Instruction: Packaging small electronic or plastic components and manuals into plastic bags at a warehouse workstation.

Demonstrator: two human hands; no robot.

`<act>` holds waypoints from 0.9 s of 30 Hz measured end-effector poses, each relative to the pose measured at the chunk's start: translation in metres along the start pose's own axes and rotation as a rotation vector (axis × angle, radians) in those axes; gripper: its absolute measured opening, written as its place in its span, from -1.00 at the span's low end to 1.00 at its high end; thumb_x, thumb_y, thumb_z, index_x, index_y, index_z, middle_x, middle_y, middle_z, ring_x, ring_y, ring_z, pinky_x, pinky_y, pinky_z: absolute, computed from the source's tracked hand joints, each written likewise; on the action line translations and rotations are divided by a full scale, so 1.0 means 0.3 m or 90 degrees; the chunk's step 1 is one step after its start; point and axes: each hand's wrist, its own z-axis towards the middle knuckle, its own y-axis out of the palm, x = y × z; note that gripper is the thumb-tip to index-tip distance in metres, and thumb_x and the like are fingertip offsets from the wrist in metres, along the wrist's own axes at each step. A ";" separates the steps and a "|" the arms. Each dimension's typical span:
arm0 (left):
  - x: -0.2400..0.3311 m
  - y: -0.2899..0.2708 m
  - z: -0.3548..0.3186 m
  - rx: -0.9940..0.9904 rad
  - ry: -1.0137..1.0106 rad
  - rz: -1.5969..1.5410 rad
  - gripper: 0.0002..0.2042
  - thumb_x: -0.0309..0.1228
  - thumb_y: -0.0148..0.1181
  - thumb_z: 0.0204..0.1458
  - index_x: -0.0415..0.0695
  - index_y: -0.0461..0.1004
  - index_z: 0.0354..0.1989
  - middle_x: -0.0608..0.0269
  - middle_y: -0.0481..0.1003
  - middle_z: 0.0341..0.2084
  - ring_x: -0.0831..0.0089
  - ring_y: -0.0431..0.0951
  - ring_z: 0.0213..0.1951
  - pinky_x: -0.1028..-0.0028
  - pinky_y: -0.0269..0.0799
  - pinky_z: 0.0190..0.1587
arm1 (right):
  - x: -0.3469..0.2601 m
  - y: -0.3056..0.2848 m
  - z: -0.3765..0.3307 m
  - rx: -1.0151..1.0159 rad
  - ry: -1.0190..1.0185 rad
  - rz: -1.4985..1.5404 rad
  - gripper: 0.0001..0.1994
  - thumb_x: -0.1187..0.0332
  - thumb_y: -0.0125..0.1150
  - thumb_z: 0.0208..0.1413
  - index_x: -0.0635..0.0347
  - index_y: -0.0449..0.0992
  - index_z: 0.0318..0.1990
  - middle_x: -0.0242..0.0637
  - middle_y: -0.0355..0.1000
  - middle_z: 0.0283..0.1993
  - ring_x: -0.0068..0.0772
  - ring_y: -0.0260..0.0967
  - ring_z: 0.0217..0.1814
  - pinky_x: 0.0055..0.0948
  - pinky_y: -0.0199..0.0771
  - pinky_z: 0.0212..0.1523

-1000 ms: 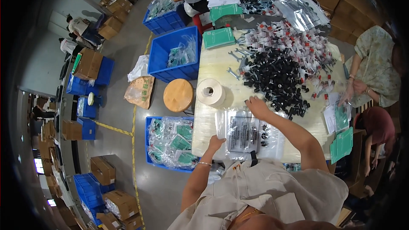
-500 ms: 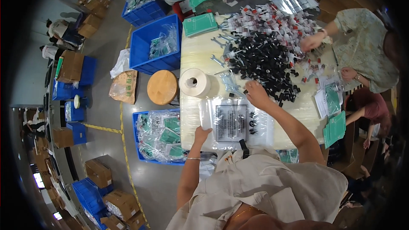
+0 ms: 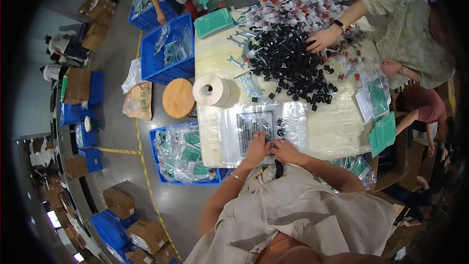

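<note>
A clear plastic bag with black printing lies flat at the near edge of the wrapped table. My left hand and my right hand meet over its near part, fingertips bent together and pinching the plastic. Anything small between the fingers is hidden. Beyond the bag lie several metal wrenches and a big heap of black caps. To the left of the wrenches stands a white roll.
Across the table a co-worker's hand reaches into the heap beside red-tipped clear bottles. Green booklets lie at the far left corner. Blue crates and a round wooden stool stand left of the table.
My right hand has come back from beside the wrenches to the bag. My left hand has moved from the bag's left edge toward its middle. The co-worker's hand has shifted left over the heap.
</note>
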 end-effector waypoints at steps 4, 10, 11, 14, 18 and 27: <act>0.026 0.121 0.018 -0.012 0.109 0.001 -0.70 -0.52 0.09 -0.09 -0.25 0.25 -0.14 -0.07 0.28 -0.22 0.02 0.40 -0.26 0.23 0.38 -0.23 | 0.032 -0.082 -0.052 -0.115 0.112 0.072 -0.72 0.34 0.16 -0.12 0.11 0.42 -0.18 -0.16 0.35 -0.25 -0.10 0.33 -0.21 -0.22 0.36 -0.17; 0.163 0.212 0.062 -0.047 0.076 0.250 -0.37 -0.04 0.33 -0.31 -0.26 0.24 -0.18 -0.09 0.31 -0.20 0.03 0.43 -0.18 0.25 0.46 -0.33 | 0.065 -0.174 -0.218 0.057 0.241 0.162 -0.85 0.39 0.04 -0.01 0.11 0.46 -0.26 -0.21 0.40 -0.30 -0.14 0.37 -0.25 -0.28 0.39 -0.24; 0.166 0.216 0.069 -0.045 0.075 0.247 -0.37 -0.04 0.33 -0.31 -0.26 0.24 -0.18 -0.09 0.31 -0.20 0.03 0.43 -0.18 0.25 0.46 -0.33 | 0.063 -0.177 -0.231 0.045 0.267 0.171 -0.85 0.39 0.02 0.01 0.12 0.45 -0.26 -0.21 0.40 -0.30 -0.14 0.37 -0.25 -0.28 0.39 -0.24; 0.161 0.239 0.088 -0.083 0.037 0.290 -0.47 -0.09 0.27 -0.22 -0.22 0.27 -0.19 -0.09 0.30 -0.22 0.01 0.43 -0.20 0.27 0.46 -0.33 | 0.068 -0.172 -0.270 0.054 0.291 0.188 -0.85 0.40 0.02 0.02 0.13 0.45 -0.25 -0.20 0.41 -0.30 -0.15 0.37 -0.25 -0.29 0.39 -0.25; 0.121 0.244 0.089 -0.042 0.031 0.252 -0.71 -0.23 0.13 -0.08 -0.15 0.37 -0.25 -0.02 0.31 -0.26 0.07 0.43 -0.23 0.23 0.44 -0.32 | 0.071 -0.185 -0.248 0.078 0.302 0.204 -0.84 0.40 0.06 0.00 0.16 0.44 -0.23 -0.18 0.41 -0.28 -0.19 0.39 -0.28 -0.34 0.40 -0.28; 0.060 0.194 0.059 -0.062 0.095 0.061 -0.85 -0.41 0.02 -0.04 -0.18 0.39 -0.30 0.00 0.35 -0.31 0.07 0.40 -0.24 0.21 0.37 -0.25 | 0.087 -0.199 -0.066 0.094 0.351 0.227 -0.86 0.36 0.13 -0.02 0.21 0.50 -0.33 -0.17 0.40 -0.41 -0.22 0.38 -0.35 -0.36 0.38 -0.33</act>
